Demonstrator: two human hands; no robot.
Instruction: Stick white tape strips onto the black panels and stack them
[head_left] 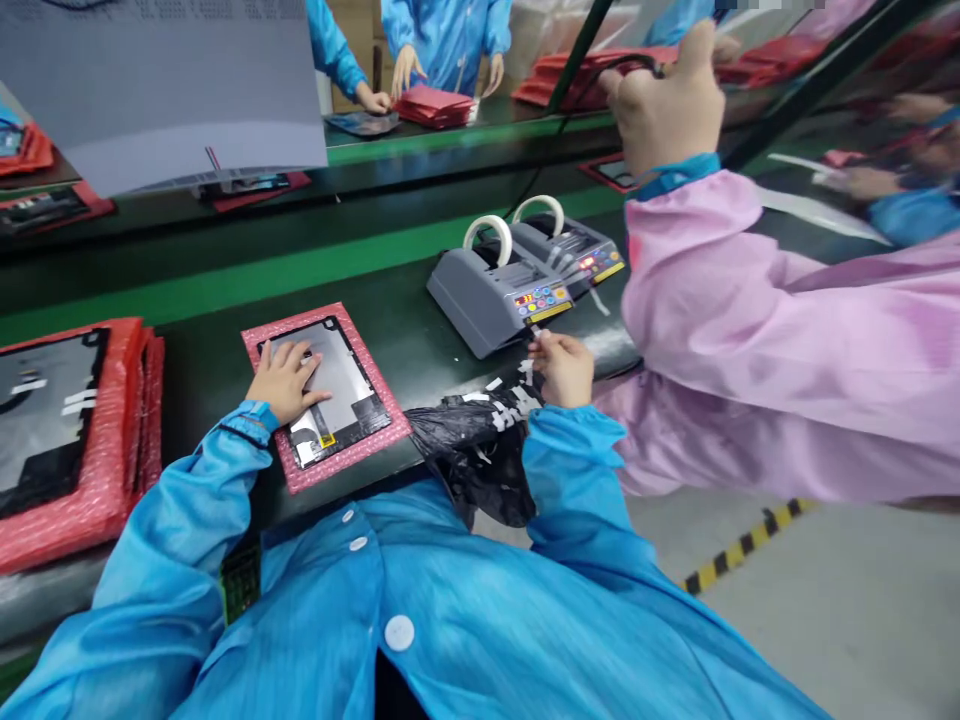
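Observation:
My left hand (285, 381) lies flat, fingers spread, on a grey tablet back cover (341, 390) that rests on a pink bubble-wrap sheet (300, 470) on the dark belt. My right hand (561, 366) is closed in a pinch at the front of a grey tape dispenser (491, 290), on a small strip of tape that I can barely make out. Below that hand a black plastic bag (472, 445) hangs off the belt's edge with several bits of white tape stuck to it.
A second tape dispenser (574, 245) stands behind the first. A stack of red bubble-wrapped covers (75, 430) lies at the left. A co-worker in a pink sleeve (750, 320) reaches up at the right, hand (667, 100) raised. Other people in blue stand across the line.

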